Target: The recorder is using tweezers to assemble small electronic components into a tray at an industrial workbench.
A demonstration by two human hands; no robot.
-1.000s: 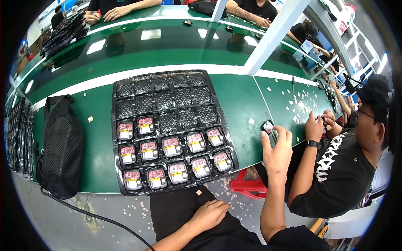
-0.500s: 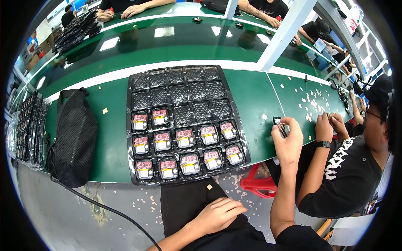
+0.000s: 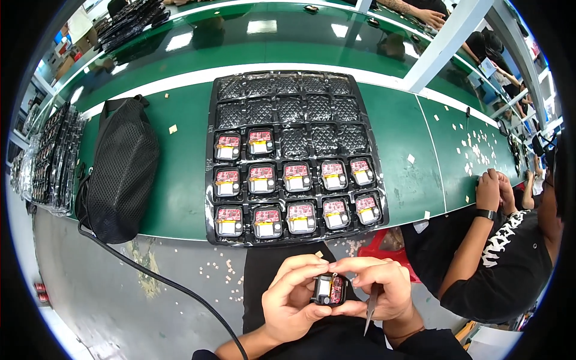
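Observation:
My left hand (image 3: pixel 294 298) is closed around the side of a small black-cased device (image 3: pixel 329 289), held low over my lap. Its open face shows a red circuit board and a silver battery with a yellow strip. From the other side, my right hand (image 3: pixel 384 288) pinches the same device with thumb and forefinger. Pointed metal tweezers (image 3: pixel 372 305) are tucked in that hand, their tip directed down toward me. Beyond my hands lies a black plastic tray (image 3: pixel 294 239), its nearer rows filled with similar devices (image 3: pixel 301 217) and several far pockets bare.
A black mesh bag (image 3: pixel 123 174) and stacked trays (image 3: pixel 51 159) lie on the left of the green bench (image 3: pixel 402 141). A black cable (image 3: pixel 180 288) runs past my left side. At right, a co-worker (image 3: pixel 504 258) sits close, near scattered pale pieces (image 3: pixel 480 150).
My right hand has come from above the bench at the right to my lap with the device. The left hand has risen from my lap and taken hold of it too. The view has shifted.

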